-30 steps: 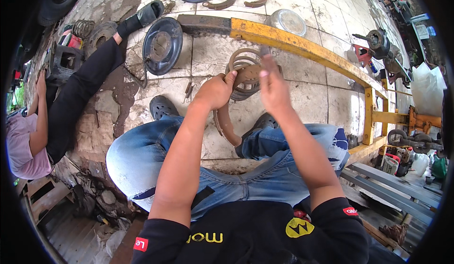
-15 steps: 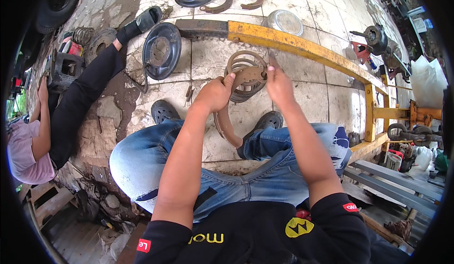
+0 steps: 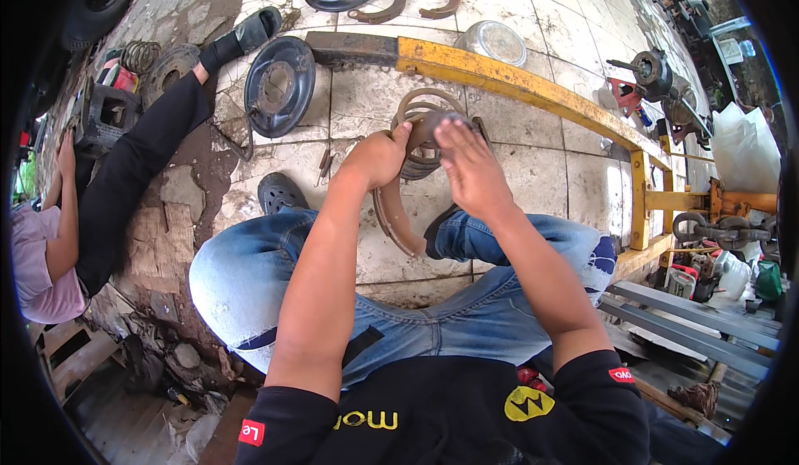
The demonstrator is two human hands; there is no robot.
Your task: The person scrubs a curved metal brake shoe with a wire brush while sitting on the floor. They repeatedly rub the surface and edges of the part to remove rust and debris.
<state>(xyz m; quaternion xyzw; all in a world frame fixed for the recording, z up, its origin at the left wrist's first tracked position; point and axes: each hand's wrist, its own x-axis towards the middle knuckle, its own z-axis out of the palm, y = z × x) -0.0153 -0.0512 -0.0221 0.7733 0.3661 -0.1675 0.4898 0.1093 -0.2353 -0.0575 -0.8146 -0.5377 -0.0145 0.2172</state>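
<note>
My left hand (image 3: 379,159) is closed around a curved brown brake shoe (image 3: 398,219), thumb on top, holding it over the floor between my knees. Across the shoe's upper end lies my right hand (image 3: 470,165), its fingers stretched out, slightly blurred and covering that end. Behind the shoe a rusty coil spring (image 3: 431,99) rests on the tiles. A narrow dark piece (image 3: 483,129) shows just beyond my right fingers; what it is and whether the hand touches it, I cannot tell.
A yellow steel frame (image 3: 516,89) crosses ahead and runs down the right. Black backing plates (image 3: 281,87) and two more brake shoes (image 3: 441,2) lie farther off, near a round metal lid (image 3: 493,43). At left a co-worker's leg (image 3: 150,174) stretches beside a dark metal block (image 3: 108,115).
My right hand has gone from pinching a narrow dark piece beside the shoe to lying flat over the shoe's upper end. My left hand keeps its grip.
</note>
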